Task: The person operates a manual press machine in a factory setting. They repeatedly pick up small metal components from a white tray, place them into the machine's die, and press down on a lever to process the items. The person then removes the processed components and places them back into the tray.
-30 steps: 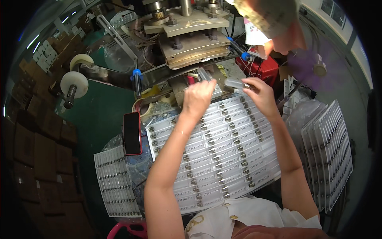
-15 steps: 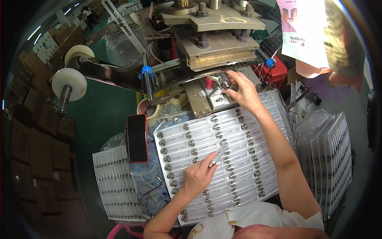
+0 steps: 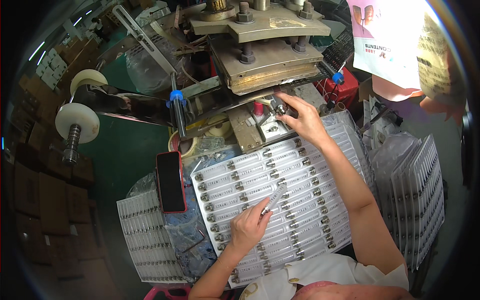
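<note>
Far left: two white plastic spools (image 3: pixel 77 122) on a metal shaft, with stacked brown cartons (image 3: pixel 35 200) in shadow below them. Green table surface (image 3: pixel 125 160) between.

Lower left: a clear blister tray (image 3: pixel 145 235) of small tubes lies flat, partly under crumpled clear film. Just right of its top edge, a smartphone in a red case (image 3: pixel 170 181) lies face up, screen dark.

Centre: a large white tray of clear tubes with metal caps (image 3: pixel 280 200), rows running slightly uphill to the right, sits in front of the person. The left hand (image 3: pixel 248 230) rests on the lower middle of this tray. Its fingers are closed together on one clear tube (image 3: pixel 275 199), pinched at the lower end; the tube is tilted, pointing up and right, lifted across the rows rather than seated in one.

Above centre: a heavy press machine (image 3: pixel 265 50) with bolted metal plates overhangs a small metal fixture block (image 3: pixel 272 127). A roll of tape (image 3: pixel 187 145) lies left of the block.

Right of centre: the right hand (image 3: pixel 302 117) reaches up to the fixture, fingertips closed on a small metal-capped piece (image 3: pixel 281 107) just under the press plate, near a red post (image 3: pixel 258 107). Whether the piece is seated in the fixture or clear of it, cannot tell.

Right: another stack of clear blister trays (image 3: pixel 417 200) stands on edge, well apart from the hands. A red box (image 3: pixel 345 92) sits behind. Upper right, a hanging printed sheet (image 3: pixel 390 40).
</note>
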{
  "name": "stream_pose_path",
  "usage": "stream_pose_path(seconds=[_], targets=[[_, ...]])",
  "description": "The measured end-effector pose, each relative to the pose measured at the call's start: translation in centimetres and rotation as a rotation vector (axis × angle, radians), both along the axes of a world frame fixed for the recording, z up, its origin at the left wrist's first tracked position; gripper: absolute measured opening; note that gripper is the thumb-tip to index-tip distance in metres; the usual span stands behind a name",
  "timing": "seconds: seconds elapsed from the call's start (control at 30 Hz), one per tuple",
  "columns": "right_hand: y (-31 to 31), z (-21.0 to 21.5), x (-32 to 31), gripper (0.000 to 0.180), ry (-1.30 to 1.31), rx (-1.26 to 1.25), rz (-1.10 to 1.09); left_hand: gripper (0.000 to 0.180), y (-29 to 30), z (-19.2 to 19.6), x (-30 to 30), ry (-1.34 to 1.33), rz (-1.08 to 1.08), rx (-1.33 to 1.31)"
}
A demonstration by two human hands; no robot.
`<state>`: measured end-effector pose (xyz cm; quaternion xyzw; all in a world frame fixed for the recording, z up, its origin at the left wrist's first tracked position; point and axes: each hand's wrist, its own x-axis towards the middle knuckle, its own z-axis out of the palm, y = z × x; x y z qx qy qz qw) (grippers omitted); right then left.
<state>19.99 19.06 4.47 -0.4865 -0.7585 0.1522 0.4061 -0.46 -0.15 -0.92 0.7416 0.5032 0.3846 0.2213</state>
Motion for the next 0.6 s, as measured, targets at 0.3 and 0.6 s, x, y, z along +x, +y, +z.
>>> stream_pose_path(seconds=[0.3,0.6], targets=[[0.0,0.1,0.3,0.054,0.000,-0.022,-0.007,0.035,0.2,0.0,0.3,0.002,0.001,-0.010],[0.8,-0.8,0.6,0.055,0.004,-0.015,0.030,0.034,-0.3,-0.6,0.1,0.005,0.011,0.004]])
